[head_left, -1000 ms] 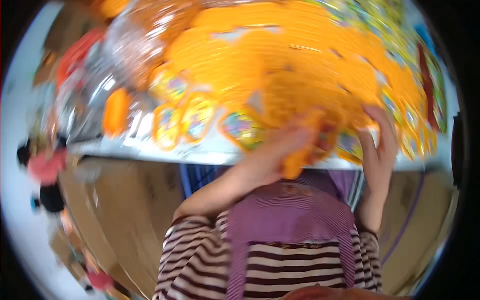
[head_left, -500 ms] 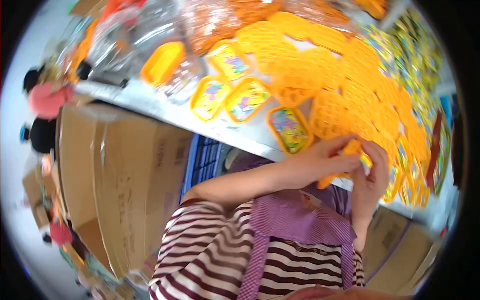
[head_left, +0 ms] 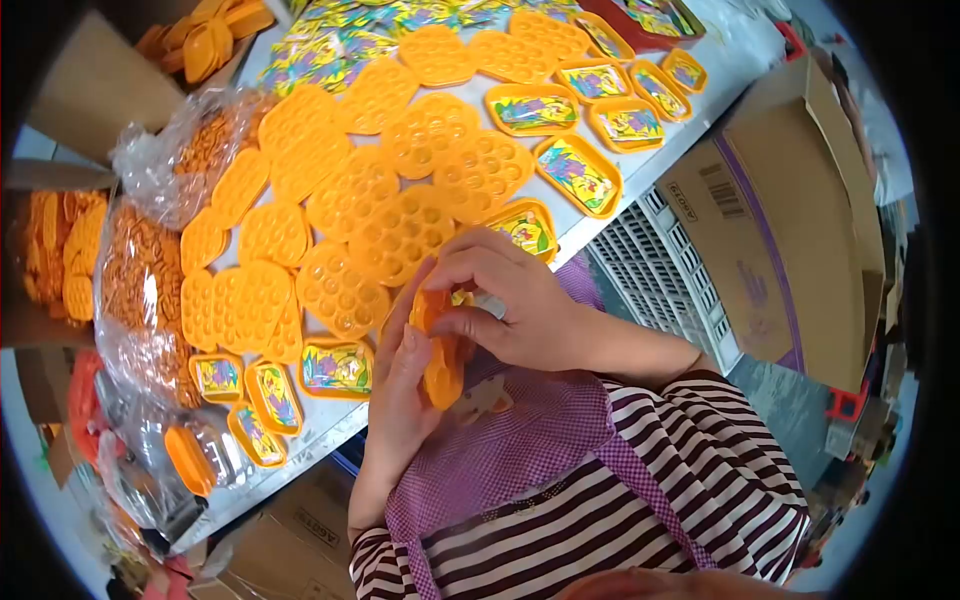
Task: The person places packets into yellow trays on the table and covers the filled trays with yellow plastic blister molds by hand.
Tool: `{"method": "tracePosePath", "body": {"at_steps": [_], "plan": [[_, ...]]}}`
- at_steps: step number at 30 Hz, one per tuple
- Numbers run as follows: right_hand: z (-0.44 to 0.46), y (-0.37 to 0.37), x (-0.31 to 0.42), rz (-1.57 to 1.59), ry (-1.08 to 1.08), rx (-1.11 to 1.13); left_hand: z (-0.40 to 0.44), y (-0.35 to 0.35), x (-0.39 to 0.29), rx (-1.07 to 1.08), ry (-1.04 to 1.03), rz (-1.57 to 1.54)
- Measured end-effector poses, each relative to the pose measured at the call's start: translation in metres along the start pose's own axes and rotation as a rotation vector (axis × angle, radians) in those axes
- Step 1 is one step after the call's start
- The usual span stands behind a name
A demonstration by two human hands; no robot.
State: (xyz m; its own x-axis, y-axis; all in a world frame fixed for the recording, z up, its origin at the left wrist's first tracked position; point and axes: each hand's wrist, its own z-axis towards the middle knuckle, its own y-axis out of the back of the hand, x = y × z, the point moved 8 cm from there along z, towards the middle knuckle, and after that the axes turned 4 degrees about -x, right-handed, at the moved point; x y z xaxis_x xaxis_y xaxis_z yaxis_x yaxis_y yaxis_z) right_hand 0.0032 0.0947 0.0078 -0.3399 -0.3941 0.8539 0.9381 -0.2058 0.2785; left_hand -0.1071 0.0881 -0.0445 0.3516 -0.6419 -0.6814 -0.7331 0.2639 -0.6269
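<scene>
In the head view, my left hand (head_left: 402,385) is closed around an orange plastic piece (head_left: 443,375) held upright in front of the apron. My right hand (head_left: 515,300) pinches the upper part of the same piece with thumb and fingers. Part of the piece is hidden by the fingers, so its full shape does not show. Just beyond my hands lie orange plates with rows of round dimples (head_left: 405,235), overlapping on the table. Near my right hand is an orange tray (head_left: 578,175) with a colourful printed card inside; another such tray (head_left: 337,368) lies by my left hand.
Printed packets (head_left: 340,50) are heaped at the back. Clear bags of small orange parts (head_left: 145,290) stand at the left. A red box (head_left: 655,18) is at the far edge. An open cardboard box (head_left: 770,230) and a grey plastic crate (head_left: 665,270) are at the right.
The view has swung round, so the table now runs the other way across it. Both hands stay together on the orange piece, which now sits more upright.
</scene>
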Motion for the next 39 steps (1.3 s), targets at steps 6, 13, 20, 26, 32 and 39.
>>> {"method": "tracePosePath", "body": {"at_steps": [6, 13, 20, 26, 32, 39], "plan": [[-0.006, 0.029, -0.021, 0.061, -0.095, -0.082, 0.021, -0.017, 0.01, 0.04, 0.032, 0.097], [-0.01, 0.044, -0.033, 0.082, -0.144, -0.135, 0.035, -0.026, 0.017, 0.018, 0.02, 0.064], [-0.013, 0.037, -0.037, 0.137, -0.203, -0.161, 0.031, -0.021, 0.016, -0.026, -0.001, -0.021], [-0.011, 0.033, -0.034, 0.054, -0.175, -0.13, 0.03, -0.016, 0.014, -0.03, -0.091, 0.034], [-0.005, 0.042, -0.03, 0.018, 0.012, -0.014, 0.031, -0.012, 0.013, -0.034, -0.101, 0.059], [-0.03, 0.081, -0.048, 0.176, -0.095, -0.326, 0.042, -0.015, 0.01, -0.032, -0.023, -0.021]]}}
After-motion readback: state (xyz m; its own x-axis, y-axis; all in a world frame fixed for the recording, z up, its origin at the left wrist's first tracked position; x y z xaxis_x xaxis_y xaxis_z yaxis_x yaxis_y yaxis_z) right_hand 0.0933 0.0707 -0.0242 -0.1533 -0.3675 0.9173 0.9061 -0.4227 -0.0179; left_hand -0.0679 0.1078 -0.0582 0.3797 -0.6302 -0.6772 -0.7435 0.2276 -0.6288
